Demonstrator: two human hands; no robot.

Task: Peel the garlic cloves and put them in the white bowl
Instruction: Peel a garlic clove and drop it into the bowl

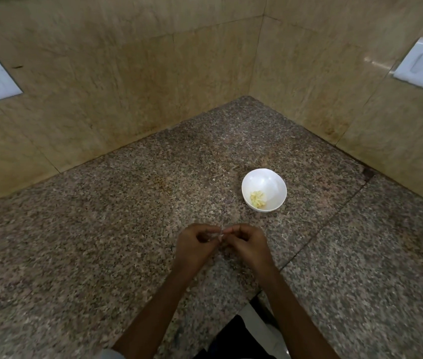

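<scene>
Fingers (pixel 210 230) of left hand (pixel 196 246) and right hand (pixel 247 245) pinching one garlic clove (pixel 220 235); one white bowl (pixel 264 171) nearby.

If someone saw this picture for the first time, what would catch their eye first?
The white bowl stands out against the speckled counter, right of centre, with a small heap of peeled garlic inside. Nearer the camera, the left hand and right hand meet, pinching a small pale garlic clove between them.
</scene>
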